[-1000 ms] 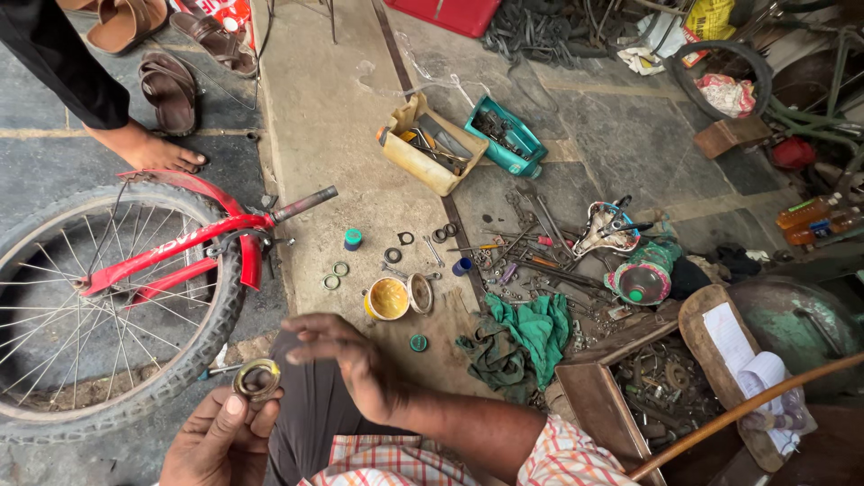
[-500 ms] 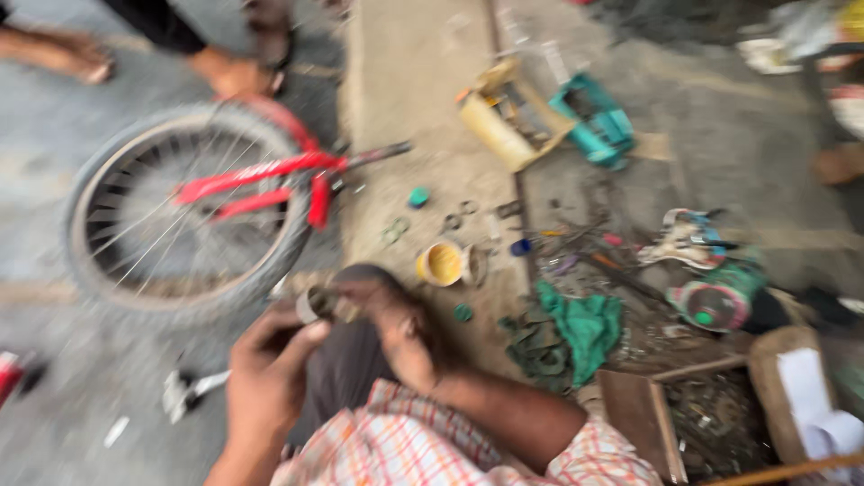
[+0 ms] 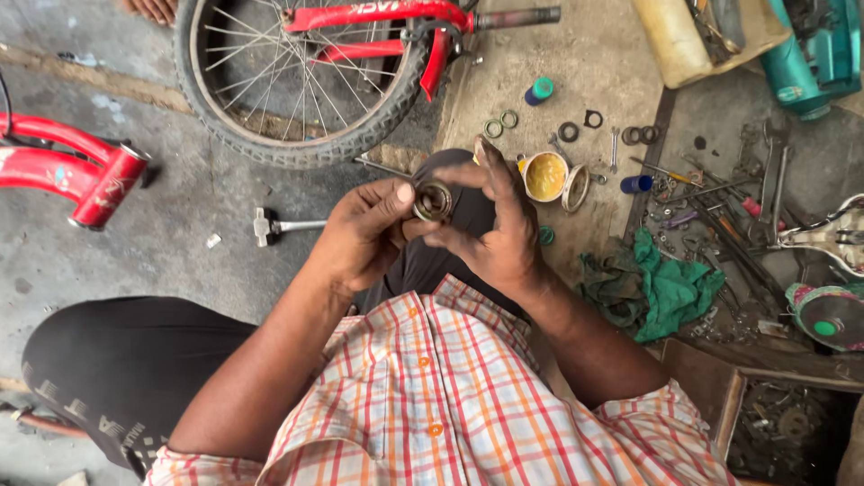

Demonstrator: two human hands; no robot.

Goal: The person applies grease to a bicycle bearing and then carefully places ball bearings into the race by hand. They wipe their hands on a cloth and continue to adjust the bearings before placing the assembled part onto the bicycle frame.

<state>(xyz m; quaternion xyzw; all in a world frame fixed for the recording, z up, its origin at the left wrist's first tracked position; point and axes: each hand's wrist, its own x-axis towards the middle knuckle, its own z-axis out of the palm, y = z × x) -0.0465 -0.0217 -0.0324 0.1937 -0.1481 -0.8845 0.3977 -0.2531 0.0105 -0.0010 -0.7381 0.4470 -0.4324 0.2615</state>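
I pinch the little round metal ring (image 3: 433, 200) with the fingers of both my left hand (image 3: 360, 236) and right hand (image 3: 493, 227), closed snug around it just below the bike wheel (image 3: 301, 81), and I should turn it slowly, keeping it level.

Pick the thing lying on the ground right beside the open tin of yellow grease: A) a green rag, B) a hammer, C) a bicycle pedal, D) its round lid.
D: the round lid leans against the right side of the open tin of yellow grease, beyond the hands; the green rag lies apart, nearer the person.
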